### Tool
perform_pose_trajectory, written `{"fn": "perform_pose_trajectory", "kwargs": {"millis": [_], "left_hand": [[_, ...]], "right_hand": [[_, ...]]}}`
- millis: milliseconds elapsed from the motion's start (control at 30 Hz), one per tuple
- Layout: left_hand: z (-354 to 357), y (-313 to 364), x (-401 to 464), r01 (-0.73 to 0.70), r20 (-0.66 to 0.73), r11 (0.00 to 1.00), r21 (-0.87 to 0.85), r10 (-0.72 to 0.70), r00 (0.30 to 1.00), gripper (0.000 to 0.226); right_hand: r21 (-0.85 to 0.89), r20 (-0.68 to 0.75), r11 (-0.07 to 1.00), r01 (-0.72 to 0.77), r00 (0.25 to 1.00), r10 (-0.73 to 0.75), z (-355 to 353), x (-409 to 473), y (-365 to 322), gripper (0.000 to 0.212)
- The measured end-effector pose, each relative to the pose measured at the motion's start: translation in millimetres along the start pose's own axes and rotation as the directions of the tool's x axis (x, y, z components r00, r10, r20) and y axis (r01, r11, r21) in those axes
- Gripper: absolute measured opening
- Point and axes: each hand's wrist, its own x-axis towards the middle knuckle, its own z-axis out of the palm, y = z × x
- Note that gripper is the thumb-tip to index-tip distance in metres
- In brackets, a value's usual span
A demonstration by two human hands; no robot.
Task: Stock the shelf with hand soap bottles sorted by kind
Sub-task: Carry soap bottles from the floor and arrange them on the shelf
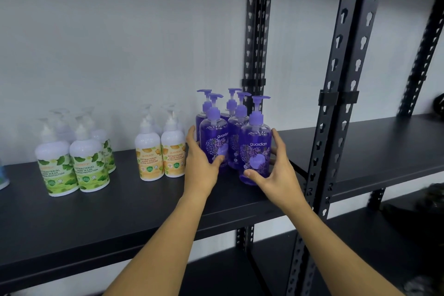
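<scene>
Purple soap bottles stand clustered at the right end of the black shelf (144,218). The right hand (276,175) wraps the nearest purple bottle (255,149), thumb across its front; the left hand (200,168) grips its neighbour (213,139), seemingly squaring the group. Beyond, orange-label bottles (159,156) and green-label bottles (72,166) stand sorted apart.
</scene>
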Motion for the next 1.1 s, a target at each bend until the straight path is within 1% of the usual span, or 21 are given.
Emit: {"fn": "perform_pose_trajectory", "kwargs": {"millis": [67,133,267,367,467,567,667,767,867,967,1100], "left_hand": [[0.2,-1.8,-0.3,0.030,0.011,0.999,-0.029,-0.030,0.999,0.097],[0.9,-1.7,-0.4,0.025,0.016,0.999,-0.027,-0.025,1.000,0.095],[3.6,-2.4,2.6,-0.083,-0.013,0.996,0.040,0.084,0.996,0.098],[4.0,-1.6,3.1,-0.100,-0.032,0.992,0.077,0.102,0.994,0.099],[4.0,-0.1,1.5,-0.127,-0.037,0.990,0.068,0.129,0.991,0.097],[3.4,0.9,0.1,-0.116,-0.026,0.993,0.026,0.117,0.993,0.095],[2.4,-0.6,-1.0,-0.086,-0.001,0.996,-0.007,0.086,0.996,0.095],[2.2,-1.4,-1.3,-0.073,0.016,0.997,-0.008,0.073,0.997,0.092],[2.3,-1.8,-0.1,-0.100,0.018,0.995,-0.016,0.100,0.995,0.092],[2.7,-3.1,1.3,-0.112,0.015,0.994,-0.002,0.112,0.994,0.098],[3.8,0.2,0.1,-0.117,0.001,0.993,0.002,0.117,0.993,0.094]], "right_hand": [[0.020,0.028,1.000,-0.016,0.999,0.016,-1.5,0.8,0.9,0.112],[0.037,0.053,0.999,-0.027,0.998,0.025,-2.8,1.5,2.2,0.111],[0.061,0.075,0.997,-0.045,0.996,0.040,-3.0,2.8,3.1,0.110],[0.066,0.063,0.996,-0.054,0.997,0.049,-0.6,2.8,1.5,0.113],[0.051,0.056,0.997,-0.050,0.997,0.047,2.1,2.6,2.1,0.118],[0.040,0.049,0.998,-0.049,0.998,0.047,1.7,2.5,3.2,0.117],[0.049,0.076,0.998,-0.049,0.996,0.045,-0.6,4.2,3.6,0.115],[0.048,0.083,0.998,-0.051,0.995,0.047,-0.9,4.6,2.7,0.115],[0.045,0.080,0.998,-0.038,0.996,0.035,0.1,4.1,3.0,0.115],[0.038,0.100,0.998,-0.042,0.994,0.038,-0.5,5.4,4.0,0.116],[0.043,0.132,0.998,-0.054,0.990,0.048,-2.1,7.5,5.3,0.116]]}}
